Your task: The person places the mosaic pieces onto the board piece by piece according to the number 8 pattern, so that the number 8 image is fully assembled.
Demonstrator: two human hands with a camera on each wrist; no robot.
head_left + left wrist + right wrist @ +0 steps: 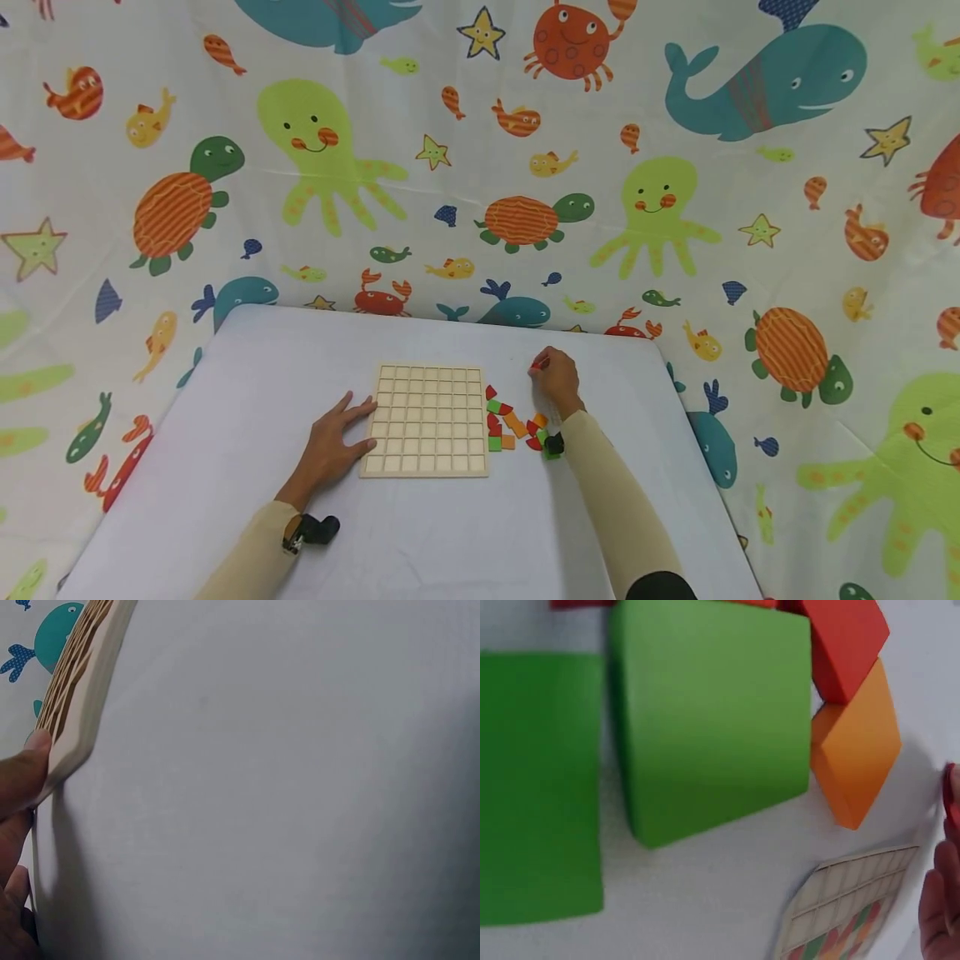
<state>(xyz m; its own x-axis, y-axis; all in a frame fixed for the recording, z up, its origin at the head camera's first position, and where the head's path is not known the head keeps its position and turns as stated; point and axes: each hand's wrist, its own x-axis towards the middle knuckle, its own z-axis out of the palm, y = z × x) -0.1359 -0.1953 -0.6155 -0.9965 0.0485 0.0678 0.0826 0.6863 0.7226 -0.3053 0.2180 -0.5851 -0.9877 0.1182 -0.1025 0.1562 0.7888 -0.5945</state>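
My left hand (330,446) lies at the left edge of a pale wooden grid board (427,477), thumb and fingers spread and touching its side. In the left wrist view a fingertip (39,741) meets the rim of the board (79,735). Beyond the board's right side, my right hand (558,379) pinches a small red piece (537,367), which also shows at the edge of the right wrist view. The red piece's full shape is hidden by the fingers. The board's square cells hold no pieces in the head view.
Several loose red, green and orange pieces lie right of the board, among them an orange block (515,424) and a green block (716,720). A gridded panel (840,892) with coloured patches appears low in the right wrist view. A sea-animal cloth (450,183) hangs behind the white table (285,350).
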